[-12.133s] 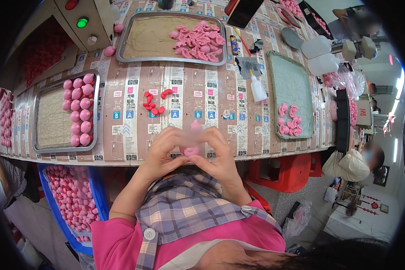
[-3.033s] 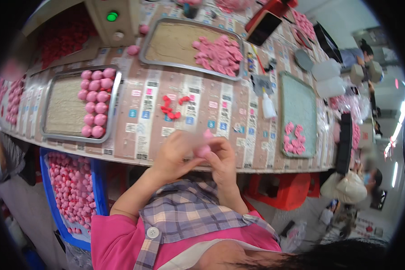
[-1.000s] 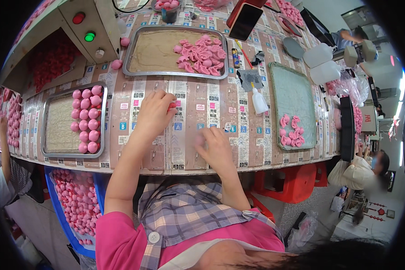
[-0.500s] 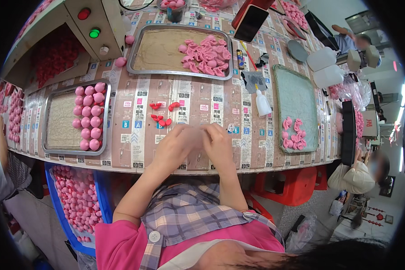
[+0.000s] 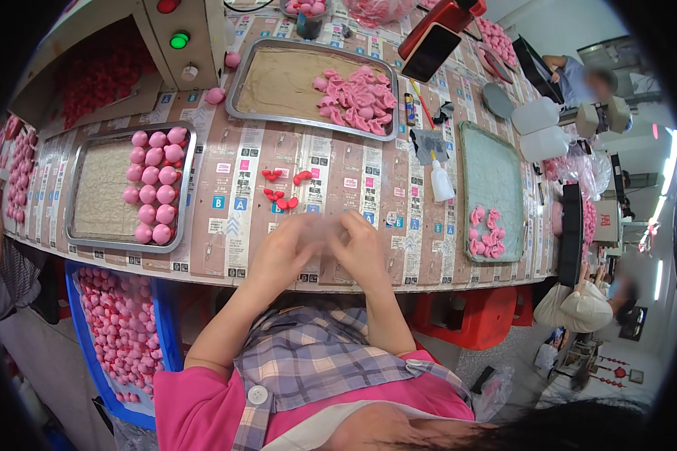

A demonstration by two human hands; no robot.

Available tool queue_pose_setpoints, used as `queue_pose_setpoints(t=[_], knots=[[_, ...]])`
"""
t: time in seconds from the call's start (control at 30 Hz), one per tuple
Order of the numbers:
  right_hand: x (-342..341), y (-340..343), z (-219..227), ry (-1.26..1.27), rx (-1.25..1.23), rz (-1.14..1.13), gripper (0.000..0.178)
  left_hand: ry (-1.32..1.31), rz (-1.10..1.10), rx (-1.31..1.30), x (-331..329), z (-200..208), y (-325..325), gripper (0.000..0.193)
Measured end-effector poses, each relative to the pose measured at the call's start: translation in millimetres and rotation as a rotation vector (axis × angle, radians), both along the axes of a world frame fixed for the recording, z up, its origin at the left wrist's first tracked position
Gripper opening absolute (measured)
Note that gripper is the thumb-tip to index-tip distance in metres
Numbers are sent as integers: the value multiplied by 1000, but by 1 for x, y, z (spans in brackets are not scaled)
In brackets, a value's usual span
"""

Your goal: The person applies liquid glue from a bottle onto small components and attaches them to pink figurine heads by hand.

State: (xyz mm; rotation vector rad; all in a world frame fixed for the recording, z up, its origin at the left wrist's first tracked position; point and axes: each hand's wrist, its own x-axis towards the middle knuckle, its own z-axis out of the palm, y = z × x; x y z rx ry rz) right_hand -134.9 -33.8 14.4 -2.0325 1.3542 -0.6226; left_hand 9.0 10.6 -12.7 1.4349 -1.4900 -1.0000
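Observation:
My left hand and my right hand meet over the near edge of the table, fingers curled in toward each other. A blur lies between them, so whatever they pinch is too smeared to name. Just beyond the fingertips lie several small glossy red pieces in loose clusters. To the left, a metal tray holds rows of round pink balls. At the far middle, another metal tray carries a heap of pink ruffled pieces.
On the right stands a greenish tray with a few pink pieces. Near it are a white squeeze bottle, a phone on a red stand and white jugs. A blue crate of pink balls sits below left.
The whole view has tilted slightly, shifting trays and table in the picture. My hands stay together at the same spot, with the fingers moving a little.

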Motion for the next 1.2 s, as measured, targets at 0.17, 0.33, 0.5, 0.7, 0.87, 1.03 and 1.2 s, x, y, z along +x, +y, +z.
queue_pose_setpoints(t=[0.17, 0.33, 0.5, 0.7, 0.87, 1.03, 1.2], knots=[[9, -6, 7, -219, 83, 102, 10, 514, 22, 183, 11, -5, 3, 35], [18, -52, -1, -176, -63, 46, 11, 864, 55, 241, 24, 5, 4, 32], [34, -70, -27, -4, -394, 197, 14, 893, 48, 268, 23, 6, 4, 30], [20, -19, 10, -354, -33, -1, 13, 869, 37, 239, 18, 4, 6, 28], [14, 9, 0, -300, -355, 46, 17, 848, 41, 116, 5, 9, 3, 21], [9, 17, -10, -277, -546, 59, 16, 725, 118, 97, -5, 2, 6, 19], [-8, 20, -13, -682, 105, -32, 18, 324, 64, 6, -7, -4, 13, 19]])
